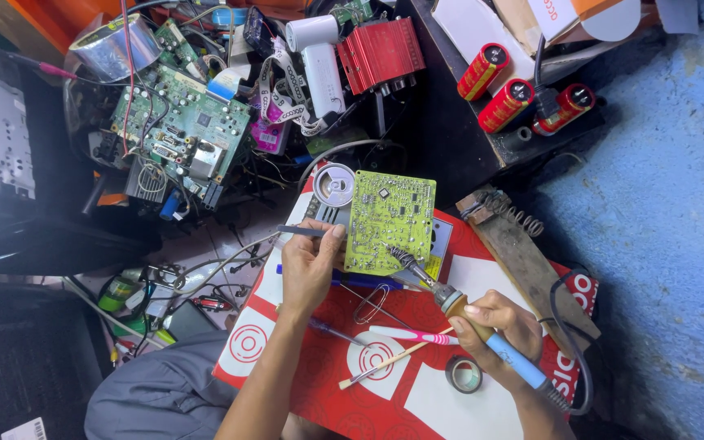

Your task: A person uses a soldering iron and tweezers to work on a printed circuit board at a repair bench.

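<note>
My right hand (495,326) grips the soldering iron (450,301), tip angled up-left onto the yellow-green board (389,216), while my left fingers (327,236) pinch tweezers (299,231) right beside it.

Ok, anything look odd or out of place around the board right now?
The yellow-green board sits tilted, propped over a grey box and a round tin, not flat. A toothbrush lies loose beside the iron. Nothing looks spilled or broken.

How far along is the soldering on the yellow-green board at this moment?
Set up: the yellow-green circuit board lies solder-side up on the red-and-white box. In hand: the right hand holds the blue-handled soldering iron, tip on the board's lower edge; the left hand pinches dark metal tweezers. How many joints remain cannot be told.
</note>
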